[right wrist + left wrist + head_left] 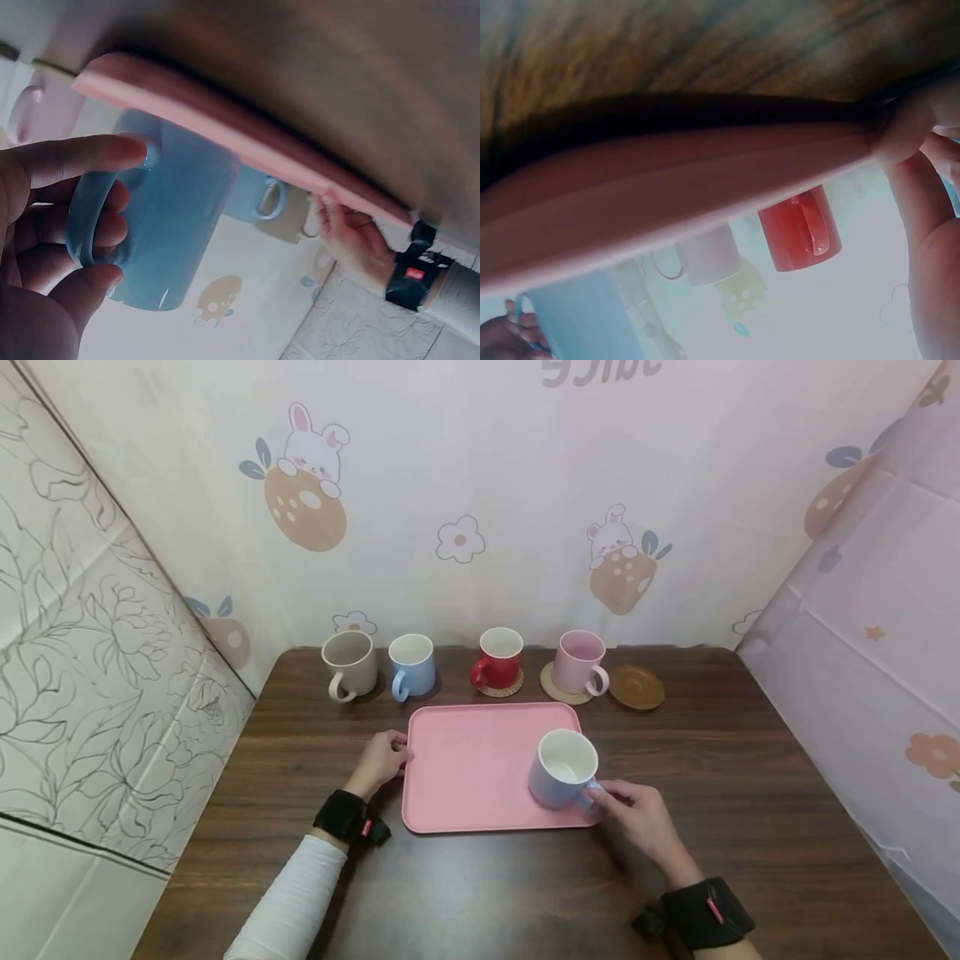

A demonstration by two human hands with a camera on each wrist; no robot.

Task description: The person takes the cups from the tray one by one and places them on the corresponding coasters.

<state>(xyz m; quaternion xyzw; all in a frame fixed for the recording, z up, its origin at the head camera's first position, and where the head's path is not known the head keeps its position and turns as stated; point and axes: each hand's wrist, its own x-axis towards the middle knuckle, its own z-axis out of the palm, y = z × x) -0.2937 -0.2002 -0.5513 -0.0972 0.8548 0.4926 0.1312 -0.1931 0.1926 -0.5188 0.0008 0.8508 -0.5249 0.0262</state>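
Observation:
A pink tray lies mid-table. On its front right corner stands a pale blue mug. My right hand pinches that mug's handle, thumb on top and fingers through the loop, as the right wrist view shows with the blue mug close up. My left hand holds the tray's left edge; its fingertips press on the tray's rim. The left hand also shows in the right wrist view at the far side of the tray.
Along the back wall stand a beige mug, a light blue mug, a red mug and a pink mug, the last two on coasters. An empty brown saucer lies right of them. Patterned walls close in three sides.

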